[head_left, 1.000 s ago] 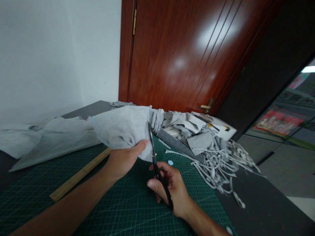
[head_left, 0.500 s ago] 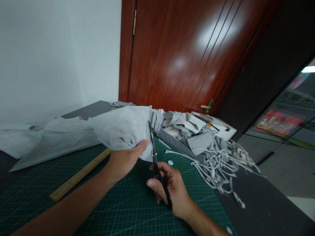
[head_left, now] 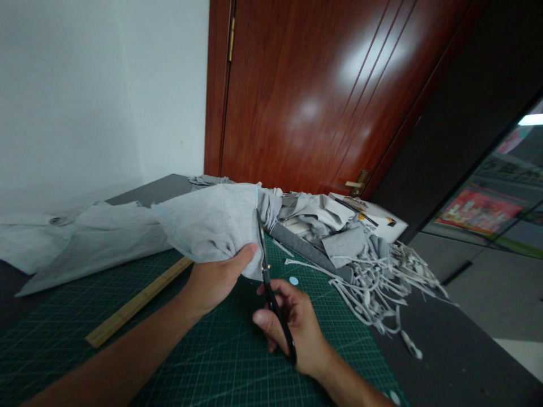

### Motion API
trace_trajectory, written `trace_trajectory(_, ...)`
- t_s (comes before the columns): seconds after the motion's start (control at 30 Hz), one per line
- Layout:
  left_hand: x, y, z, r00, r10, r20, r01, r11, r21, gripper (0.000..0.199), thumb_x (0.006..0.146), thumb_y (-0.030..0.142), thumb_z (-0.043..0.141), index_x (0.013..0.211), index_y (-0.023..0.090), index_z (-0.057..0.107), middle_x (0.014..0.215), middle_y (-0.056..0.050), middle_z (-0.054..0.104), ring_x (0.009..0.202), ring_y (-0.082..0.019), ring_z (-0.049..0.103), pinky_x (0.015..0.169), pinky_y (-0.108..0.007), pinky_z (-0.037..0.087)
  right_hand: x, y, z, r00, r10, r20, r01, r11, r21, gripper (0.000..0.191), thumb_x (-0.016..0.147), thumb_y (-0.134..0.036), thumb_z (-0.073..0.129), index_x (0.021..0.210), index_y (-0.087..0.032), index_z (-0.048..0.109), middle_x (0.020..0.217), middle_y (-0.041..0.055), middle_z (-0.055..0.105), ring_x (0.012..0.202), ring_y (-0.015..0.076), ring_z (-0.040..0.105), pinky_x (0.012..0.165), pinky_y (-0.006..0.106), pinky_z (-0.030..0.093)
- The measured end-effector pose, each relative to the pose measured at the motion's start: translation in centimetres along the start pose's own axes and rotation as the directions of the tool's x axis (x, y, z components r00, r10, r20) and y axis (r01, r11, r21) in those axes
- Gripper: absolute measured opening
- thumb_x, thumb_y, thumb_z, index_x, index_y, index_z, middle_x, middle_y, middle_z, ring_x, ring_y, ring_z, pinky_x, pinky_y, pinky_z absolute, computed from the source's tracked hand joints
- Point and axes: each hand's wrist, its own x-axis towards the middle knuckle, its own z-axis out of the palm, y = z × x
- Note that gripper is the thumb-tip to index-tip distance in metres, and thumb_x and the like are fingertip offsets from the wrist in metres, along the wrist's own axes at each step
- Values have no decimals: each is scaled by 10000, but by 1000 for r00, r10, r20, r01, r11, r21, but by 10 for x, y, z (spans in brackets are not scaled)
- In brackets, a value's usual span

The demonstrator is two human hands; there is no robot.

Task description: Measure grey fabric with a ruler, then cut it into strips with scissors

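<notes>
Light grey fabric [head_left: 212, 217] is pinched in my left hand [head_left: 220, 277], its thumb lying on top near the right edge. That piece is raised above the green cutting mat [head_left: 203, 350]. Black-handled scissors [head_left: 275, 305] are gripped in my right hand [head_left: 297, 322], at the right of the fabric. Their blades point up and away along the fabric's right edge, close to my left thumb. Whether the blades are fully closed is hard to tell. More of the light grey cloth [head_left: 114, 237] stretches off to the left.
A wooden ruler [head_left: 139, 302] lies on the mat, partly under my left forearm. Grey fabric scraps [head_left: 314, 215], a white box [head_left: 388, 220] and tangled grey cords [head_left: 373, 288] are heaped at the back right. A brown door [head_left: 297, 102] stands behind the table.
</notes>
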Motion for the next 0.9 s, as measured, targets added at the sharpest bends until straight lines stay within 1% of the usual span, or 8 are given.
trace_trajectory(0.1, 0, 1, 1, 993, 96, 64, -99, 994, 48, 292, 747, 611, 743, 783, 323, 779, 1008, -68, 858, 1138, -414, 765, 1194, -528, 499, -1, 1, 0, 999, -30, 19, 29, 999, 24, 631, 721, -575, 994, 1105, -198, 665, 613, -91, 591, 406, 74, 475, 392, 175, 378)
trace_trajectory(0.17, -1, 2, 1, 986, 129, 104, -136, 989, 61, 291, 766, 616, 708, 736, 333, 769, 991, -71, 859, 1134, -415, 762, 1201, -530, 492, -2, 1, -1, 999, -48, 24, 47, 998, 47, 632, 713, -550, 1007, 1112, -192, 672, 626, -83, 608, 416, 72, 485, 401, 171, 381)
trace_trajectory(0.27, -4, 4, 2, 986, 120, 112, -130, 988, 84, 294, 799, 610, 682, 733, 334, 757, 1012, -68, 861, 1144, -407, 759, 1211, -529, 485, -1, 1, -1, 998, -57, 16, 55, 996, 73, 631, 706, -517, 1021, 1115, -182, 678, 635, -79, 607, 426, 70, 494, 409, 163, 396)
trace_trajectory(0.43, -8, 4, 4, 987, 109, 121, -121, 988, 100, 292, 823, 584, 640, 852, 321, 764, 1076, -52, 859, 1231, -379, 739, 1268, -526, 433, 0, 4, -2, 996, -90, 8, 89, 992, 91, 596, 725, -505, 1012, 1101, -180, 683, 617, -83, 596, 418, 67, 501, 402, 147, 396)
trace_trajectory(0.57, -7, 1, 4, 985, 103, 138, -122, 983, 137, 344, 830, 602, 620, 886, 292, 758, 1102, -74, 858, 1209, -378, 747, 1243, -536, 462, 2, 6, -2, 994, -107, 9, 105, 989, 104, 565, 739, -474, 1009, 1101, -177, 694, 627, -78, 608, 418, 62, 505, 406, 139, 401)
trace_trajectory(0.67, -7, 1, 3, 983, 130, 132, -149, 978, 145, 366, 828, 595, 630, 958, 277, 755, 1074, -76, 862, 1235, -371, 735, 1267, -519, 433, 2, 5, -2, 995, -102, 6, 101, 990, 97, 565, 738, -466, 1011, 1104, -174, 695, 632, -76, 610, 423, 63, 511, 411, 139, 408)
trace_trajectory(0.8, -7, 2, 4, 973, 169, 156, -195, 966, 172, 330, 852, 576, 595, 890, 281, 737, 1074, -72, 863, 1205, -357, 748, 1256, -507, 446, 2, 3, -2, 994, -108, 3, 107, 991, 86, 572, 735, -466, 1013, 1101, -170, 687, 621, -80, 597, 427, 65, 505, 418, 145, 414)
trace_trajectory(0.9, -7, 2, 5, 967, 211, 145, -238, 951, 199, 308, 857, 545, 589, 866, 274, 735, 1047, -68, 864, 1133, -337, 778, 1197, -485, 516, 2, 3, -2, 994, -109, 2, 109, 990, 86, 576, 732, -473, 1012, 1096, -172, 683, 627, -79, 596, 428, 69, 506, 419, 152, 420)
